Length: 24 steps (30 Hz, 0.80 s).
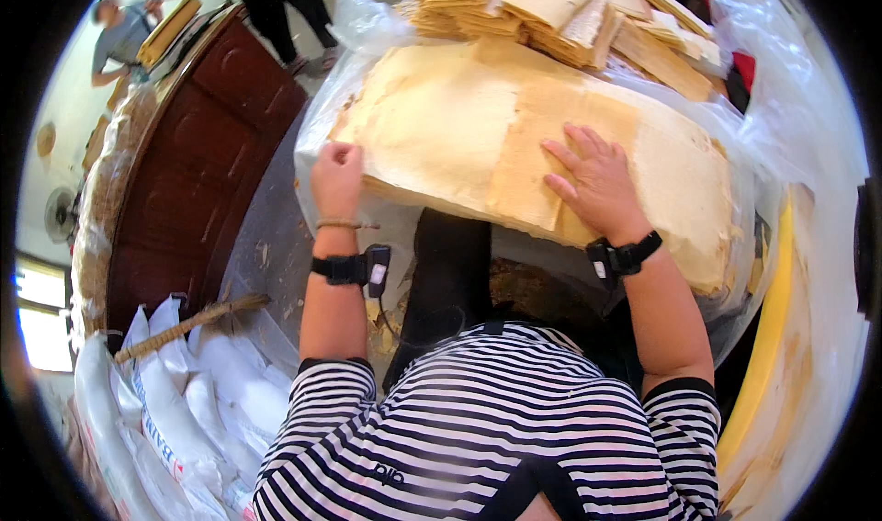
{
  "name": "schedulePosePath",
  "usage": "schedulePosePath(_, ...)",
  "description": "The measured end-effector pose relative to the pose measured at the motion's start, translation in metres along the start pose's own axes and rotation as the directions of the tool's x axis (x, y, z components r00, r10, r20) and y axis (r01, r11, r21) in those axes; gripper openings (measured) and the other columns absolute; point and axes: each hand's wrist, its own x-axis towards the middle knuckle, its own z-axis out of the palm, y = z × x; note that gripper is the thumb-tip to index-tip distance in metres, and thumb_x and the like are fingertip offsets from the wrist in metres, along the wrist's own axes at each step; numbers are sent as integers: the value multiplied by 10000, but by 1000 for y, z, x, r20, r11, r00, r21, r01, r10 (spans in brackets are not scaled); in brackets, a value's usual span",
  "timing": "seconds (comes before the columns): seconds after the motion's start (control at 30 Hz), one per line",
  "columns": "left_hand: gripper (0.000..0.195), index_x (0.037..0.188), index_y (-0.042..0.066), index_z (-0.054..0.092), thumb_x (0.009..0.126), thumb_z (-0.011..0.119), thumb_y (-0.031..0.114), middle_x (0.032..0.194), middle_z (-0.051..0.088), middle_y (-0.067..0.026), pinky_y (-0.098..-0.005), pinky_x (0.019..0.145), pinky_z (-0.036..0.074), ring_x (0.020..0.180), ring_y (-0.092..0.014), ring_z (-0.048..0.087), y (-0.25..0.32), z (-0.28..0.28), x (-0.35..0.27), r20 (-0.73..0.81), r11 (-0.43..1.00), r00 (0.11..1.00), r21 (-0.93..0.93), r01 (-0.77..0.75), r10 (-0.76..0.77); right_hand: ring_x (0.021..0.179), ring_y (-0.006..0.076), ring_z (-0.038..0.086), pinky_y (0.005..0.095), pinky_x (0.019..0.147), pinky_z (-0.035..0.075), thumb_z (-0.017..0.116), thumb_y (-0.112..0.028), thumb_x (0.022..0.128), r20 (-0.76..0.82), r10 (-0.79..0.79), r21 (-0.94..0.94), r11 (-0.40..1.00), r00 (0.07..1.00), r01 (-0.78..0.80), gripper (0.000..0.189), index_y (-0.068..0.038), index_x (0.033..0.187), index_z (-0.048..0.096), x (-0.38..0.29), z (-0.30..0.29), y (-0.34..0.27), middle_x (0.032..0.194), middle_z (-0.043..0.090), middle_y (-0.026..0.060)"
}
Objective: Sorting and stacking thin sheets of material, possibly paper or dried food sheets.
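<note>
A broad stack of thin, pale-yellow sheets, probably wood veneer, lies before me on clear plastic film. My right hand rests flat with spread fingers on a darker tan sheet on top of the stack. At the stack's near left corner is my left hand, its fingers curled in. Whether a sheet edge is pinched inside it is hidden. Both wrists wear black straps with small devices; the left one also has a bracelet.
Behind the stack are piled bundles of smaller sheets. A dark red wooden cabinet stands at left, with white sacks and a hand broom nearer me. A yellow-edged board runs along the right. Two other people are at the back left.
</note>
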Motion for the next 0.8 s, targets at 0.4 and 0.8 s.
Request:
schedulePosePath(0.4,103,981,69,571,891,608,102,828,663,-178,-417,618,508,707,-350,656,249,22,-74,96,563,724,-702,-437,683,1381,313,369,625,1085,236,518,-436,952,-69,0,5,1000,998,0,426,-275,1343,573,2,12,9,1468,446,111)
schedulePosePath(0.8,334,1293,80,597,964,583,131,1343,596,-132,-375,1074,411,1286,-274,529,184,89,-10,176,632,642,-489,-602,747,1247,208,487,402,1010,424,492,-265,1011,-53,350,807,-537,935,247,347,-66,1282,580,5,52,16,1391,500,105)
